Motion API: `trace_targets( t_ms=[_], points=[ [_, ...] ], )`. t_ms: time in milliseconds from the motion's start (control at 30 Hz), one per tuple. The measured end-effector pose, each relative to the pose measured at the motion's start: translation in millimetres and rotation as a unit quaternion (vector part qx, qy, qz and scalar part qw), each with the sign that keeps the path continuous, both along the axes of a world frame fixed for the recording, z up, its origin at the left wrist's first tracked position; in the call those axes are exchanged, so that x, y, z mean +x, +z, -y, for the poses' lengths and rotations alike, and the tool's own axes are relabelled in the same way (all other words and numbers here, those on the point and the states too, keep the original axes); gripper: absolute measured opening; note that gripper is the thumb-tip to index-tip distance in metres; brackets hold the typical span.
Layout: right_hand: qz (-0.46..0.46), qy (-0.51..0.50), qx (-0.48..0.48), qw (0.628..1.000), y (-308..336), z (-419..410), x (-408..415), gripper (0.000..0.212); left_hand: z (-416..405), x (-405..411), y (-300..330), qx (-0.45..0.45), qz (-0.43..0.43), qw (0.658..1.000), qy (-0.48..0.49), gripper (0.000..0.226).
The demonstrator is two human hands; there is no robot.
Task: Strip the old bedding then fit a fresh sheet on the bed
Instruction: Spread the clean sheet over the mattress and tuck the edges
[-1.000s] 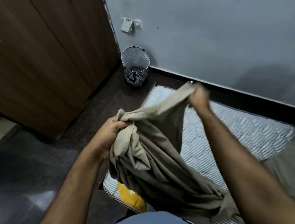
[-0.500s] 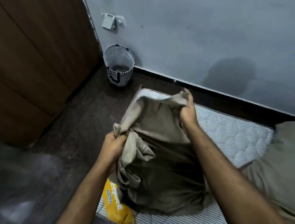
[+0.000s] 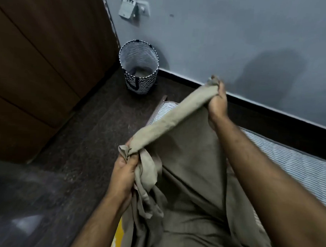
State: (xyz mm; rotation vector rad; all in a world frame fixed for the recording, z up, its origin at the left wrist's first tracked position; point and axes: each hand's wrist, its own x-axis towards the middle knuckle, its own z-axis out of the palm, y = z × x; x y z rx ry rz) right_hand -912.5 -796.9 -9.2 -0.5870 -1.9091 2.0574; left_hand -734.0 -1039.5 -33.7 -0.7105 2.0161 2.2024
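Both forearms are bare to the frame's bottom edge, with no sleeve reaching them. The left hand (image 3: 123, 174) and the right hand (image 3: 217, 104) are ungloved. Fine dark hair shows along the right forearm (image 3: 264, 176)

One olive-grey cotton bed sheet (image 3: 191, 173), one striped quilted mattress (image 3: 296, 162), one black-and-white patterned fabric basket (image 3: 139, 81), one white wall switch plate (image 3: 134, 7), two bare hands: left hand (image 3: 123, 175), right hand (image 3: 218, 103)

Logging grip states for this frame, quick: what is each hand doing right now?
Left hand: closed, gripping one end of the bunched edge of the beige sheet.
Right hand: closed, gripping the other end of that edge.
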Motion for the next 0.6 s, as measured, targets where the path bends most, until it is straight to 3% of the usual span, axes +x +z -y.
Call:
trace_targets(
  t_ms=[100, 200, 233, 300, 367, 400, 433, 500, 600],
  points=[
    [0.032, 0.058, 0.058, 0.996, -42, 8, -79, 0.03, -8, -45, -57, -0.008, -0.021, 0.999, -0.026, 0.065],
    [0.153, 0.079, 0.271, 0.947, -118, 11, -116, 0.06, -11, -64, -137, -0.1, 0.005, 0.99, -0.103, 0.093],
    [0.195, 0.054, 0.343, 0.917, -146, 17, -109, 0.063, -7, -63, -171, -0.164, 0.03, 0.973, -0.161, 0.101],
    [0.221, 0.075, 0.412, 0.881, -221, 33, -62, 0.064, 1, -43, -249, -0.302, 0.172, 0.889, -0.297, 0.116],
    [0.23, 0.201, 0.467, 0.83, -304, 43, 14, 0.07, 1, -11, -320, -0.42, 0.281, 0.779, -0.37, 0.12],
    [0.223, 0.247, 0.514, 0.79, -339, 44, 48, 0.074, -4, 1, -345, -0.495, 0.26, 0.749, -0.356, 0.117],
    [0.212, 0.257, 0.553, 0.764, -375, 41, 74, 0.078, -12, 11, -370, -0.551, 0.202, 0.746, -0.314, 0.11],
    [0.191, 0.225, 0.588, 0.753, -406, 39, 85, 0.082, -16, 17, -402, -0.624, 0.109, 0.735, -0.242, 0.098],
    [0.191, 0.223, 0.611, 0.735, -408, 46, 78, 0.088, -21, 19, -414, -0.679, 0.118, 0.699, -0.192, 0.083]
  ],
)
